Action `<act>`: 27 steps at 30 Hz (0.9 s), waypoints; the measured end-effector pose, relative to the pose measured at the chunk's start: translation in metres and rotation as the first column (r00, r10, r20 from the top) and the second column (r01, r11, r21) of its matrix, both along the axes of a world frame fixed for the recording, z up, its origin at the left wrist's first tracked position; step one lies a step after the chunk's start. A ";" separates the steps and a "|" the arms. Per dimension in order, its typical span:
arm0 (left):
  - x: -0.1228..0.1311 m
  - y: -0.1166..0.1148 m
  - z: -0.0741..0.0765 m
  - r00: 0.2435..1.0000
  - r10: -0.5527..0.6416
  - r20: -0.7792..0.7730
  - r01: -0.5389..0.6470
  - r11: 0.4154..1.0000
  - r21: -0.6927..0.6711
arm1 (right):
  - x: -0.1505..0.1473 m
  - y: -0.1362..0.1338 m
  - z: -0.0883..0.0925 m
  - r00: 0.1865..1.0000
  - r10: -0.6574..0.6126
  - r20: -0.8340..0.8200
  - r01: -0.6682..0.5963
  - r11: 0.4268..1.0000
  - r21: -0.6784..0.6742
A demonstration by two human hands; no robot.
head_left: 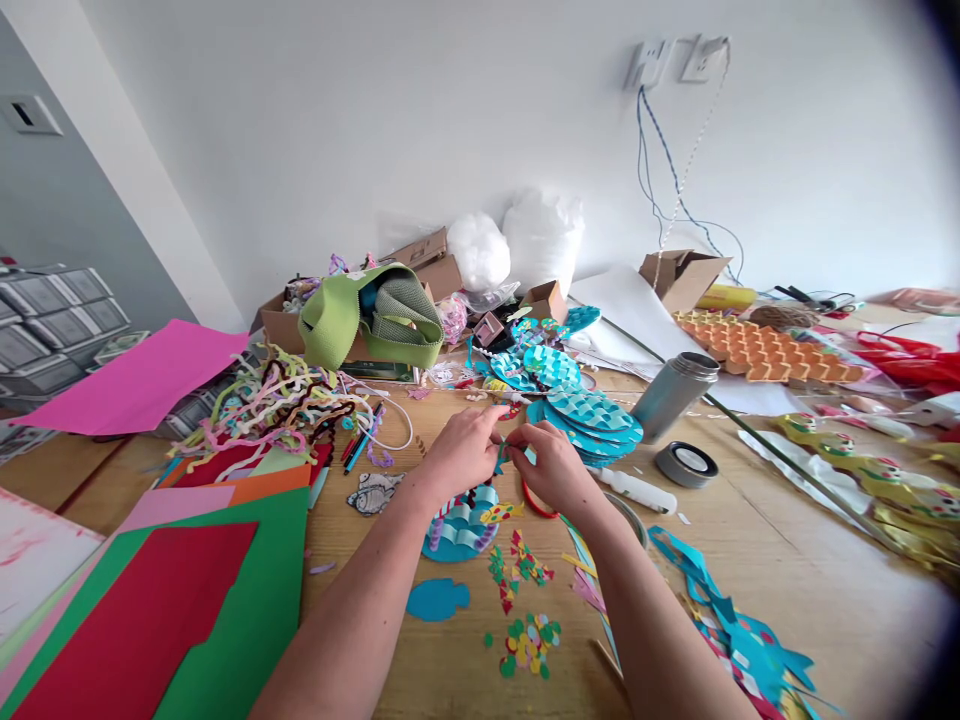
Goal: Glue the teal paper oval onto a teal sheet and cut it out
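My left hand [465,450] and my right hand [551,465] meet over the middle of a wooden table [787,560]. Together they pinch a small teal paper piece [504,455] between their fingertips. Red-handled scissors [536,500] lie under my right hand. Just below the hands sits a blue paper wave-and-fish craft [461,525]. A blue paper fish cutout [437,599] and small coloured paper bits [529,640] lie nearer to me. A stack of teal folded paper shapes [589,415] lies just beyond the hands.
Sheets of green, red and pink paper [187,600] cover the left. Beyond them lies a tangle of coloured strips [277,400]. A green bag [371,315] and cardboard boxes stand at the back. A metal bottle [671,395], its lid [686,463] and a glue bottle [637,490] lie right.
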State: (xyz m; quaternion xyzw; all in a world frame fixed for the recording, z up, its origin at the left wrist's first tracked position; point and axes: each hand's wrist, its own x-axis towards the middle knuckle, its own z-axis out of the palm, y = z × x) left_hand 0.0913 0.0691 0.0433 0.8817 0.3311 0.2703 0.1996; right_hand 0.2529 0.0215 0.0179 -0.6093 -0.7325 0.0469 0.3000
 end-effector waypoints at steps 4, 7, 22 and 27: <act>0.001 -0.001 0.001 1.000 0.010 0.004 -0.010 1.000 0.007 | -0.001 0.000 0.000 1.000 0.012 -0.006 -0.012 1.000 0.005; 0.001 0.000 0.000 1.000 0.015 0.004 -0.015 1.000 0.018 | -0.001 0.000 0.000 1.000 0.015 -0.017 -0.015 1.000 0.003; 0.003 -0.001 -0.001 0.999 0.043 0.011 -0.043 0.999 -0.005 | 0.000 0.001 -0.001 0.999 0.029 -0.013 -0.029 1.000 0.001; 0.003 -0.001 -0.001 0.999 0.041 0.014 -0.041 0.999 -0.007 | 0.000 0.002 -0.002 1.000 -0.014 0.016 0.014 1.000 -0.004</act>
